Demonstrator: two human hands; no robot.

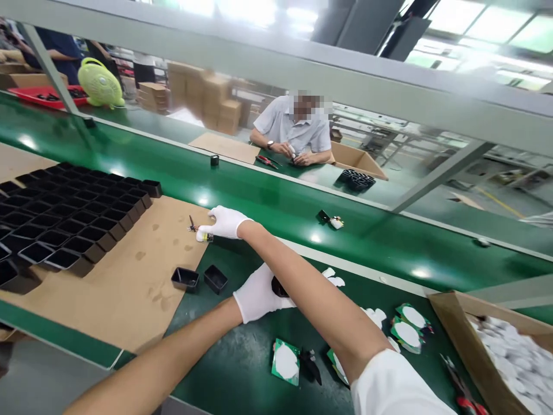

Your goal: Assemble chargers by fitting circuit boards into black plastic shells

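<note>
Two-handed over green bench (pixel 224 369), right arm crossed above left.
Reaching with white-gloved right hand (pixel 205 225), thumb and fingers parted, at small yellow-and-black part (pixel 208 237) by brown sheet (pixel 142 248); can't tell if touching. Gripping dark box-like part (pixel 279 287) in white-gloved left hand (pixel 259 293), partly hidden behind right forearm.

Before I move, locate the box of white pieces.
In the head view, the box is at the lower right, just right of the red-handled pliers.
</note>
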